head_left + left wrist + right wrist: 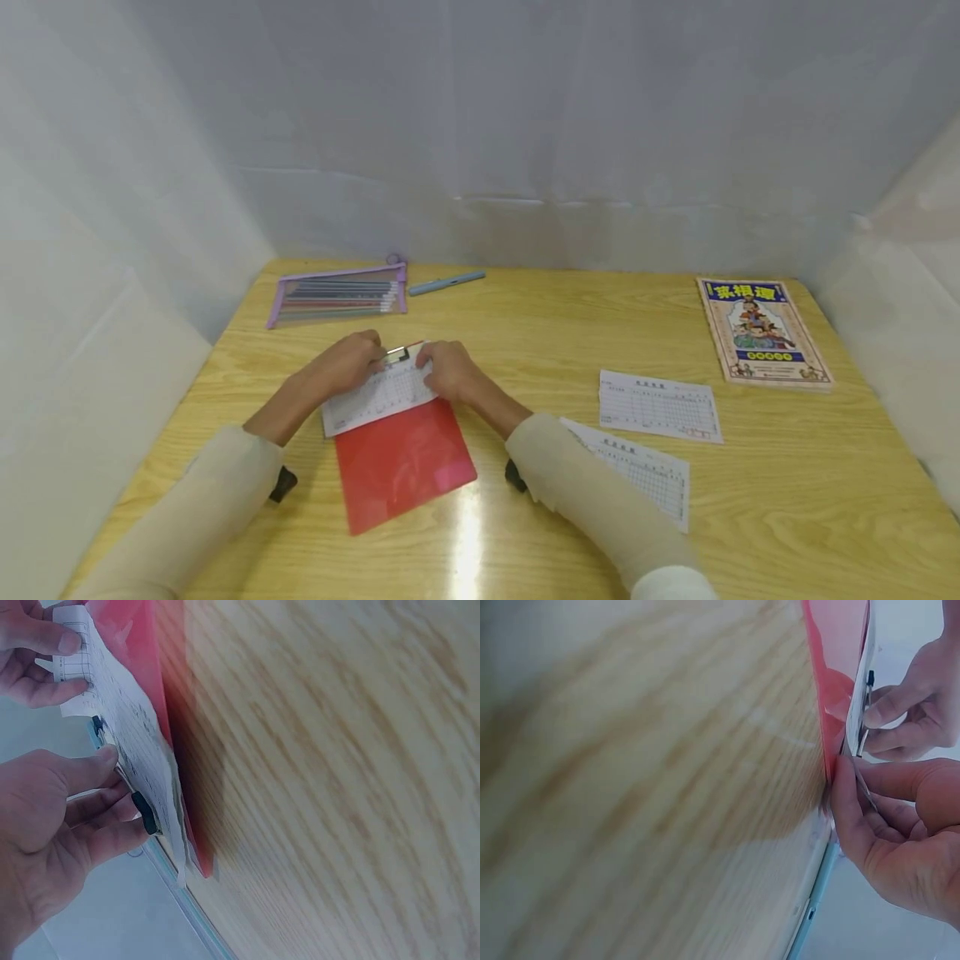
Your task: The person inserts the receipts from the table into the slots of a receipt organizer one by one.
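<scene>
A red clipboard [405,467] lies tilted on the table with a printed paper slip [378,398] across its upper half. At its top edge sits a metal clip [396,356] with black ends. My left hand [354,363] pinches this clip between thumb and fingers, as the left wrist view shows. My right hand [450,372] holds the slip's upper right corner, thumb on its printed face. In the right wrist view the right hand's fingers [855,817] are at the board's edge, curled round the paper.
Two more printed slips, an upper one [660,406] and a lower one [645,479], lie to the right. A comic-style book [765,332] is at the far right. Behind the clipboard are a purple-edged pouch of pencils [337,293] and a blue pen [447,283].
</scene>
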The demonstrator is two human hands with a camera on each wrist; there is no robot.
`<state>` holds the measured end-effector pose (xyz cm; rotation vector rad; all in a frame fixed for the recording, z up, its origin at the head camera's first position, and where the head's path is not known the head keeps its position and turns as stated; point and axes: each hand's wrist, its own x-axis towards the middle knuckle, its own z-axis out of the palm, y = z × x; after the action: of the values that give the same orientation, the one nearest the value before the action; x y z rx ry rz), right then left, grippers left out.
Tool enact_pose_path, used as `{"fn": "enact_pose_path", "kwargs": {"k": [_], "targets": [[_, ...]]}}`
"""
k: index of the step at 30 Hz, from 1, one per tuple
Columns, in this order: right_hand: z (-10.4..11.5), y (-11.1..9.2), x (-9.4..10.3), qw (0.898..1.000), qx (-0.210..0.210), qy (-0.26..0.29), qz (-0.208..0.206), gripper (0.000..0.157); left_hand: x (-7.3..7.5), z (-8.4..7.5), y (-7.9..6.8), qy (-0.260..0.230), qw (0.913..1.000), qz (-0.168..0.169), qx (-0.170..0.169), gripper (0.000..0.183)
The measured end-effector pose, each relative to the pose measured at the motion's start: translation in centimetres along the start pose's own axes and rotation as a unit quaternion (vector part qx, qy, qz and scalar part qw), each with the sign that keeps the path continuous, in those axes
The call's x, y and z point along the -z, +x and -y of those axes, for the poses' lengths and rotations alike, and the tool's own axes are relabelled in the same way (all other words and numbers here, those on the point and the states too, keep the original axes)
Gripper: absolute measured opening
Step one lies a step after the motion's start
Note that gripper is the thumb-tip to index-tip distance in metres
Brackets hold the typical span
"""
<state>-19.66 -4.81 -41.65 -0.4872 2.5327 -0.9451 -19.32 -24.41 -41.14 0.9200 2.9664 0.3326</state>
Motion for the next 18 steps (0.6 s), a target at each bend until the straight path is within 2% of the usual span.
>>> {"fn": "enact_pose_path", "kwargs": {"k": [9,18], "targets": [[0.24,0.25,0.10,0.999,0.004,0.033,0.000,0.027,0.17,-0.16,-0.11,0.002,1.0000,0.001,0.001,0.004],[0.46,0.79,-0.14,1.000,-0.009,0.022,0.003,0.027,0.08,-0.09,-0.05,0.009,0.9999,0.010,0.006,0.006]]}}
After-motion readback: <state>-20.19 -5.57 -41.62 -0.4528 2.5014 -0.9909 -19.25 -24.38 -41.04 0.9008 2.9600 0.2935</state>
